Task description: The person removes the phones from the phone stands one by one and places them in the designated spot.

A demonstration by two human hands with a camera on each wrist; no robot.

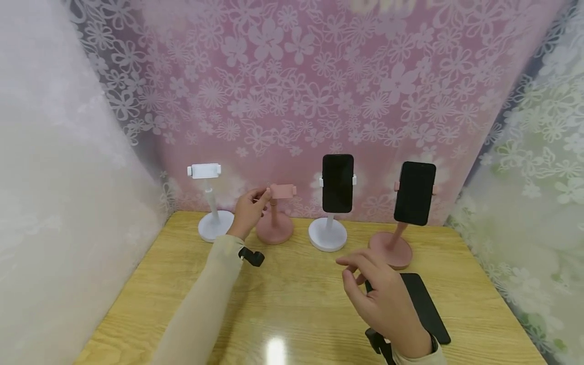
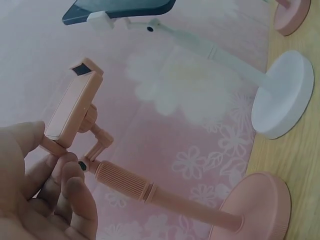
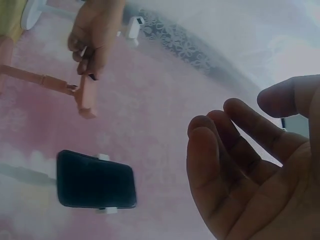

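In the head view my left hand [image 1: 249, 209] is at the holder of a pink phone stand [image 1: 276, 232], second from the left. The left wrist view shows thumb and fingers pinching one end of the pink clamp [image 2: 75, 107], which has no phone in it. My right hand [image 1: 385, 299] hangs in the air at the right with loosely bent fingers and nothing between them. Beneath and beside it, a black phone [image 1: 426, 309] lies flat on the table, partly hidden by that hand. In the right wrist view the right fingers [image 3: 202, 165] are apart from the thumb.
A white stand [image 1: 214, 225] with a bare clamp is at the far left. To the right, a white stand [image 1: 327, 235] holds an upright black phone [image 1: 337, 183], and a pink stand [image 1: 392, 251] holds a tilted one. A flowered curtain [image 1: 292, 101] hangs behind the wooden table [image 1: 283, 294].
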